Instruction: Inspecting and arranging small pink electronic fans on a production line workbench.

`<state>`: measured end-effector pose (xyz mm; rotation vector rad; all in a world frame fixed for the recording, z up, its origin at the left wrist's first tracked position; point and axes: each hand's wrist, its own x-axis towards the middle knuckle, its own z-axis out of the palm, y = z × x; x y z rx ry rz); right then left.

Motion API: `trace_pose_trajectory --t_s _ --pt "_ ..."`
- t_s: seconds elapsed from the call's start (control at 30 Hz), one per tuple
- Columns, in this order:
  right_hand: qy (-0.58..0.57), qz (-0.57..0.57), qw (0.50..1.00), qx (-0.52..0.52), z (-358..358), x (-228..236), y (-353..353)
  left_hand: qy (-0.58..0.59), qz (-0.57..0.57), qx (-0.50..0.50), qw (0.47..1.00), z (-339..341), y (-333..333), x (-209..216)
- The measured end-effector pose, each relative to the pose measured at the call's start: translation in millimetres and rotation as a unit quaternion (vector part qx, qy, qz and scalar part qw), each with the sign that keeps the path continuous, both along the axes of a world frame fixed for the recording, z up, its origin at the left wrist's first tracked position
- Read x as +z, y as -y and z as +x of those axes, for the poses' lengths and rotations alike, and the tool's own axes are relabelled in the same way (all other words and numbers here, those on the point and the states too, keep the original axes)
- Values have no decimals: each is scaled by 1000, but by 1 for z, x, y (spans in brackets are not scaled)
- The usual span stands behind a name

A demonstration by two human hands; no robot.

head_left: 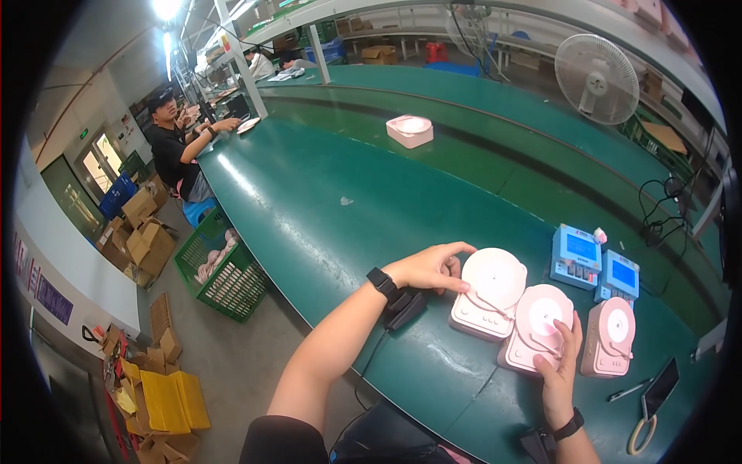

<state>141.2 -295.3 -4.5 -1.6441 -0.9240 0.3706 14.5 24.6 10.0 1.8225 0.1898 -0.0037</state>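
Three pale pink toy record players stand in a row on the green bench. The left record player (487, 317) has a cream-white disc, and my left hand (429, 269) is closed on its left edge, with the thumb at the disc's rim and the index finger at the top. The middle record player (525, 340) touches it or nearly so. My right hand (563, 370) grips this middle one, thumb at the front and fingers along the right side. Beside that hand, the right record player (609, 340) stands untouched, its small tone arm on the right.
Two blue boxes with screens (578, 251) sit behind the record players. A phone (661, 390), a pen (630, 389) and a tape ring (641, 435) lie at right. Another pink record player (410, 130) rests on the far strip. A co-worker (179, 147) sits far left, beyond a green crate (224, 271).
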Motion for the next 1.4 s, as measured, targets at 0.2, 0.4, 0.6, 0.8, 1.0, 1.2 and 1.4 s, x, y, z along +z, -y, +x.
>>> trace_pose_trajectory --t_s 0.2,0.4,0.6,0.8,1.0,1.2,1.4 --pt "224 -35 973 -33 -7 10 2 1 -18 4 1000 -1 -2 -5" --pt "357 -92 922 113 -3 25 11 0 -18 9 1000 -1 -1 -2" --pt "354 -94 924 106 -5 22 11 1 -17 5 1000 -1 -1 -3" --pt "405 -121 901 92 -13 32 5 2 -18 2 1000 0 0 -1" --pt "417 -96 901 72 -14 33 -3 5 3 -1 1000 -1 -2 0" --pt "406 -58 909 78 -8 32 -1 25 6 -5 1000 -1 -1 -4" --pt "395 -51 913 89 -8 30 5 8 -3 -3 1000 -2 -1 -3"
